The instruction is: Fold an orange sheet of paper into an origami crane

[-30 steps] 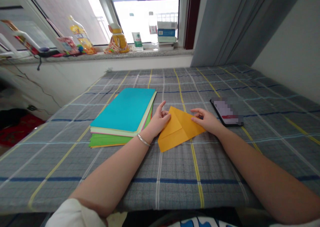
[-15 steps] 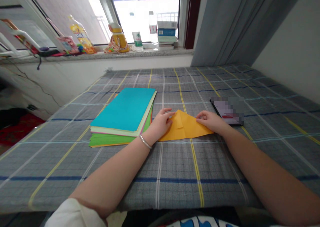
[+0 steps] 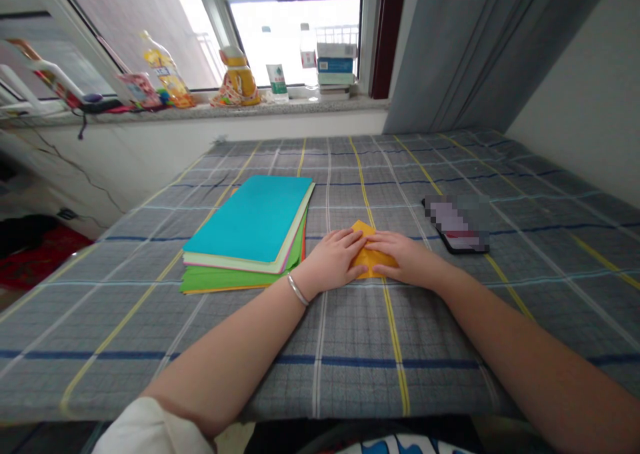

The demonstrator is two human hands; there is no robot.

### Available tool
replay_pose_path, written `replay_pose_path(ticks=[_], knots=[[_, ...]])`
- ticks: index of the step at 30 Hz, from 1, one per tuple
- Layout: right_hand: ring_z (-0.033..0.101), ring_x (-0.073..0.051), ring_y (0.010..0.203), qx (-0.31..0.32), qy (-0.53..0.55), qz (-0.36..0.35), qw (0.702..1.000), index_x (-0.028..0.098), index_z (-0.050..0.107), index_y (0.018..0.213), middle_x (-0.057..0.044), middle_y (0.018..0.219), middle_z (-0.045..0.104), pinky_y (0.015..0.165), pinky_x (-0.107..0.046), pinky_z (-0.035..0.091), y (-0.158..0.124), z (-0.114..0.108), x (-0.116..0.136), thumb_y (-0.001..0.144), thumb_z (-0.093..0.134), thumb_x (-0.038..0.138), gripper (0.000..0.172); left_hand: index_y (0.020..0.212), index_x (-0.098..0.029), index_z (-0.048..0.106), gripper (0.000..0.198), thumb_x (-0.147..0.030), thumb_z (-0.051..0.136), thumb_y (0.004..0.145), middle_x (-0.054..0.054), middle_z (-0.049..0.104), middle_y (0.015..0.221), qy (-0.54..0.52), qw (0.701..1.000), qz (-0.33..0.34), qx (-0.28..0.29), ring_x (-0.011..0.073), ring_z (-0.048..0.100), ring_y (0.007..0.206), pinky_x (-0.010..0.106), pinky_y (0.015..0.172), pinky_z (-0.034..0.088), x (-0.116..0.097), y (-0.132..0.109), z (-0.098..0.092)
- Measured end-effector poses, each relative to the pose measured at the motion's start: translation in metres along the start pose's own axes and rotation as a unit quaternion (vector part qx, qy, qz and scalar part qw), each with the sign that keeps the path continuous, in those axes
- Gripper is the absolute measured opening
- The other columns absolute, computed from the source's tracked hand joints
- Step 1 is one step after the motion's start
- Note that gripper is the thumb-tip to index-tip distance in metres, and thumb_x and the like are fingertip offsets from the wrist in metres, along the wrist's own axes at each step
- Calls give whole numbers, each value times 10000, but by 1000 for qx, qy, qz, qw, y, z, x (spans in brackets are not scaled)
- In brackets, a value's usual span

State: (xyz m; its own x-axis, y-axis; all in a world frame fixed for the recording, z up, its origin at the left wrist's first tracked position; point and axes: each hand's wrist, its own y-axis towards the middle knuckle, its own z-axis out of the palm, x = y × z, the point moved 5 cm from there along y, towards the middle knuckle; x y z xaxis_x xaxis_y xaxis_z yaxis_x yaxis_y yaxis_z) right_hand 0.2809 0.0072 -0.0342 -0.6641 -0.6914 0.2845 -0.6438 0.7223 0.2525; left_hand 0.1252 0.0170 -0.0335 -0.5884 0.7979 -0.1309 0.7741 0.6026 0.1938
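A folded orange paper [image 3: 369, 257] lies on the grey checked cloth [image 3: 350, 334] in the middle. My left hand [image 3: 333, 259] lies flat on its left part, fingers stretched toward the centre; a silver bracelet circles that wrist. My right hand [image 3: 400, 257] lies flat on the paper's right part, fingers pointing left, nearly meeting the left hand's fingertips. Both hands press down and cover most of the paper; only its top tip and a strip between the hands show.
A stack of coloured paper sheets [image 3: 250, 231], turquoise on top, lies just left of my hands. A phone [image 3: 457, 222] lies to the right. Bottles and boxes stand on the windowsill [image 3: 240, 107] at the back. A grey curtain [image 3: 470, 47] hangs at the right.
The orange paper has been folded smaller. Both hands moved inward from its outer corners and now lie flat together on its middle.
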Motion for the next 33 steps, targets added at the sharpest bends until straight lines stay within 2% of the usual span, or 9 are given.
replay_pose_path(ticks=[4, 9, 12, 16, 21, 28, 33], knots=[[514, -296, 1253, 21, -23, -7, 999, 186, 627, 1251, -112, 1352, 584, 1080, -484, 383, -1, -6, 8, 772, 693, 472, 562, 1430, -144, 418, 834, -681, 551, 806, 153, 449, 1462, 5, 999, 22, 24, 338, 389, 1352, 471, 1118, 278, -1, -4, -5], [546, -307, 1211, 17, -42, -7, 999, 211, 647, 1231, -108, 1319, 610, 1039, -495, 410, -4, -9, 8, 766, 695, 500, 550, 1356, -154, 514, 657, -594, 536, 868, 123, 535, 1389, 19, 999, 33, 39, 306, 471, 1276, 448, 1088, 328, -7, -6, -16], [578, -302, 1166, 14, -36, -6, 999, 212, 684, 1176, -109, 1271, 642, 1021, -481, 425, -5, -9, 9, 795, 670, 486, 469, 1301, -154, 569, 555, -523, 541, 888, 110, 584, 1331, 10, 999, 34, 36, 291, 517, 1203, 431, 1053, 372, -11, -6, -20], [605, -286, 1121, 29, -28, 2, 999, 224, 712, 1129, -97, 1225, 668, 983, -447, 459, -6, -13, 13, 846, 618, 448, 373, 1281, -172, 597, 511, -500, 547, 892, 96, 599, 1315, -8, 999, 36, 31, 283, 529, 1179, 424, 1035, 392, -10, -6, -23], [637, -262, 1069, 31, -42, 4, 999, 250, 755, 1007, -76, 1172, 695, 923, -399, 497, -9, -20, 12, 877, 581, 418, 275, 1190, -216, 664, 353, -407, 511, 935, 73, 632, 1269, -20, 997, 56, 51, 232, 586, 1125, 400, 1021, 400, -9, -7, -26], [657, -216, 984, 26, -29, 6, 999, 220, 751, 966, -47, 1068, 731, 875, -349, 509, -9, -21, 10, 901, 544, 331, 244, 1200, -233, 660, 383, -456, 489, 941, 70, 640, 1239, 2, 999, 41, 32, 236, 596, 1076, 398, 968, 438, -12, -8, -25], [642, -202, 980, 24, -41, -10, 999, 236, 736, 1001, -27, 1100, 721, 872, -336, 498, -10, -20, 14, 872, 536, 210, 239, 1151, -257, 695, 330, -357, 430, 981, 57, 675, 1150, 27, 999, 21, 25, 219, 611, 993, 380, 899, 466, -11, -6, -20]])
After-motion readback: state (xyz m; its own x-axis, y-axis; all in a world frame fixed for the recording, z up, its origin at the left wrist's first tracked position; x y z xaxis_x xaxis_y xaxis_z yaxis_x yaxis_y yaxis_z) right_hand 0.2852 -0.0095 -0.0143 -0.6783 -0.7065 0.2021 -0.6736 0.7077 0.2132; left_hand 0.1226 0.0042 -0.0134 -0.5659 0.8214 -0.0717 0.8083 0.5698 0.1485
